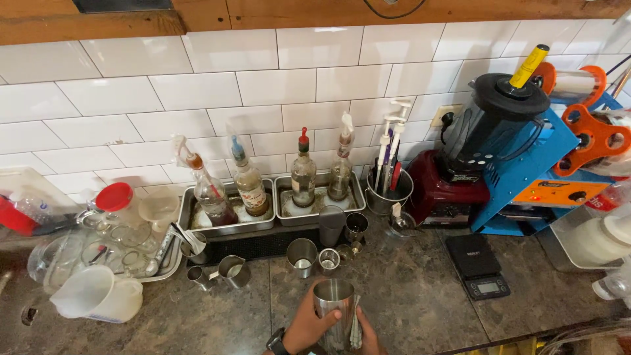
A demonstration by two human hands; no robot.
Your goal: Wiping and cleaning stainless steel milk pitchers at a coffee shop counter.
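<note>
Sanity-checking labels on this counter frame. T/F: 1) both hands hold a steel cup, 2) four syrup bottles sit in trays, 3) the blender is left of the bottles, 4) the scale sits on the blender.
1) True: left hand and right hand grip the steel cup.
2) True: four syrup bottles stand in metal trays.
3) False: the blender stands to their right.
4) False: the scale lies on the counter.
</note>
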